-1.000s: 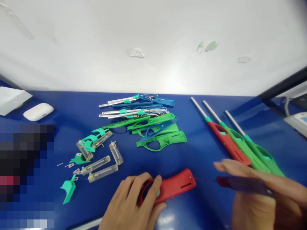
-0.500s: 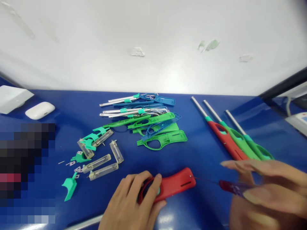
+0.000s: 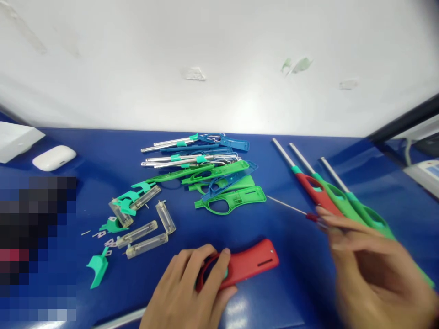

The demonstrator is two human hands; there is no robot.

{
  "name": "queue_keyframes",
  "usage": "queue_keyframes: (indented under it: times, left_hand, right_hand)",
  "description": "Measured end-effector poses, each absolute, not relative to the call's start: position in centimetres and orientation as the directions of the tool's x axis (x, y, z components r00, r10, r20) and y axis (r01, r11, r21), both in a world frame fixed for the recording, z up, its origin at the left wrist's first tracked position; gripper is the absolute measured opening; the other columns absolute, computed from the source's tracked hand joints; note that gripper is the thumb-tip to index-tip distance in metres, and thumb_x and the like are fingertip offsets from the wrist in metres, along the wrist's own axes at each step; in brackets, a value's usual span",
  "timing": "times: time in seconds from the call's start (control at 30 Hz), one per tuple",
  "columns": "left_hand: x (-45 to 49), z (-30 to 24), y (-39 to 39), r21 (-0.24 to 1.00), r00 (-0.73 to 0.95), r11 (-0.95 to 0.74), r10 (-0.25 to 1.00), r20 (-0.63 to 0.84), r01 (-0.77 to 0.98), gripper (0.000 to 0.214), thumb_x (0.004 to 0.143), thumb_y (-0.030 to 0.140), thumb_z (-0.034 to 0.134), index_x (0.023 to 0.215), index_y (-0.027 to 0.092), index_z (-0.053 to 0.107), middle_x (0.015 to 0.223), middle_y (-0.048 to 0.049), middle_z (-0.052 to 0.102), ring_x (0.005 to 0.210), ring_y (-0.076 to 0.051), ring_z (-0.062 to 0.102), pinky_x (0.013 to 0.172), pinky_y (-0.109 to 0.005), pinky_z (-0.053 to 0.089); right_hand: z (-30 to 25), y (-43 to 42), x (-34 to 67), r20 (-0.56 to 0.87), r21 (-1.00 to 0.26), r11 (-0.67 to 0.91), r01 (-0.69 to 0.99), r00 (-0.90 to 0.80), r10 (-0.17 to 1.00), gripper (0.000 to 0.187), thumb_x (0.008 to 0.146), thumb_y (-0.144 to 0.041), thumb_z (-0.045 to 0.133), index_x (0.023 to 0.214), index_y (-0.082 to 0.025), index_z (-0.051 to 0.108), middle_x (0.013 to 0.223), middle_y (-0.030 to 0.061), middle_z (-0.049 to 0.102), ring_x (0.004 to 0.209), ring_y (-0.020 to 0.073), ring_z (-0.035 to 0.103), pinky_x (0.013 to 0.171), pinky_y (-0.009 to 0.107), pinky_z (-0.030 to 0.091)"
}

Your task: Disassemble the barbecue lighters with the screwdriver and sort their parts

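My left hand (image 3: 192, 285) is closed around the loop end of a red lighter (image 3: 252, 262), pressing it against the blue table. A slot and a small round spot show on the lighter's handle; its metal tube (image 3: 125, 317) sticks out at the lower left, past my hand. My right hand (image 3: 373, 265) grips a screwdriver (image 3: 313, 218) by its red-and-clear handle. The thin shaft points up and left, its tip apart from the red lighter and close to a green handle half (image 3: 236, 199). My right fingers partly cover the whole lighters behind them.
Three whole lighters (image 3: 329, 192) lie at the right. Metal tubes (image 3: 168, 145) and blue and green shell halves are piled at the back middle. Clear fuel tanks (image 3: 147, 245), teal triggers (image 3: 98, 268) and tiny parts lie left. A white case (image 3: 55, 157) sits at the far left.
The screwdriver tip has come off the red lighter's handle end. My right hand has lifted it up and away, and its shaft now slants up and left. My left hand stays in place.
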State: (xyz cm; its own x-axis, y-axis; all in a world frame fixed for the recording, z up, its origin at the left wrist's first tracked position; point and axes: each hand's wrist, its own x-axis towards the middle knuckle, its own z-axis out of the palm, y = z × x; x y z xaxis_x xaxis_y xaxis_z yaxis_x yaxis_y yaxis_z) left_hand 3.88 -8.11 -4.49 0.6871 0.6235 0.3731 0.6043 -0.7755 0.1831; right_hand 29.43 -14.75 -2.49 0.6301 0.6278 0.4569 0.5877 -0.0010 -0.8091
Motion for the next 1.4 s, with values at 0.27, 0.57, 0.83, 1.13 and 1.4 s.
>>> queue_keyframes:
  times: [0.27, 0.57, 0.83, 1.13, 1.4]
  left_hand:
    - [4.0, -4.2, -8.1, 0.201, 0.655, -0.77, 0.626, 0.423, 0.606, 0.034, 0.113, 0.034, 0.043, 0.127, 0.022, 0.071, 0.112, -0.0068, 0.074, 0.093, -0.025, 0.07, 0.077, -0.039, 0.059]
    - [4.0, -4.2, -8.3, 0.224, 0.659, -0.756, 0.649, 0.379, 0.615, 0.033, 0.113, 0.036, 0.045, 0.132, 0.024, 0.069, 0.117, -0.0058, 0.074, 0.099, -0.026, 0.068, 0.084, -0.039, 0.058]
    - [4.5, -3.6, -8.2, 0.273, 0.615, -0.754, 0.65, 0.447, 0.598, 0.035, 0.115, 0.036, 0.041, 0.127, 0.021, 0.07, 0.11, -0.0054, 0.076, 0.09, -0.023, 0.07, 0.081, -0.038, 0.057]
    - [4.4, -3.9, -8.5, 0.278, 0.622, -0.747, 0.66, 0.421, 0.604, 0.038, 0.115, 0.037, 0.037, 0.128, 0.02, 0.068, 0.109, -0.0083, 0.077, 0.087, -0.026, 0.073, 0.074, -0.041, 0.063]
    - [4.5, -4.6, -8.8, 0.294, 0.592, -0.745, 0.659, 0.464, 0.599, 0.034, 0.113, 0.037, 0.041, 0.113, 0.019, 0.07, 0.107, -0.0099, 0.076, 0.087, -0.029, 0.073, 0.069, -0.044, 0.064]
  right_hand:
    - [-2.7, -15.3, 28.5, 0.453, -0.597, -0.149, 0.789, 0.483, 0.749, 0.011, 0.093, -0.037, 0.075, 0.098, -0.027, 0.074, 0.096, -0.0006, 0.076, 0.089, 0.0186, 0.073, 0.087, 0.032, 0.055]
    - [-1.8, -14.3, 27.4, 0.288, -0.604, -0.128, 0.787, 0.364, 0.886, 0.027, 0.096, -0.053, 0.071, 0.083, -0.03, 0.074, 0.075, -0.0076, 0.078, 0.06, 0.0122, 0.076, 0.059, 0.016, 0.058]
    - [-1.4, -14.2, 29.8, 0.081, -0.612, -0.151, 0.776, 0.252, 0.964, 0.034, 0.094, -0.062, 0.068, 0.083, -0.03, 0.073, 0.083, -0.0055, 0.078, 0.07, 0.0135, 0.077, 0.058, 0.012, 0.057]
    - [2.0, -9.2, 25.5, 0.118, -0.723, 0.121, 0.68, -0.051, 0.992, 0.011, 0.097, -0.031, 0.072, 0.086, -0.032, 0.07, 0.08, -0.0125, 0.078, 0.069, 0.0097, 0.076, 0.065, 0.012, 0.055]
    - [1.6, 0.0, 18.0, 0.109, -0.821, 0.299, 0.487, -0.381, 0.918, 0.012, 0.098, -0.015, 0.07, 0.094, -0.027, 0.071, 0.088, -0.0078, 0.079, 0.078, 0.0116, 0.074, 0.075, 0.022, 0.053]
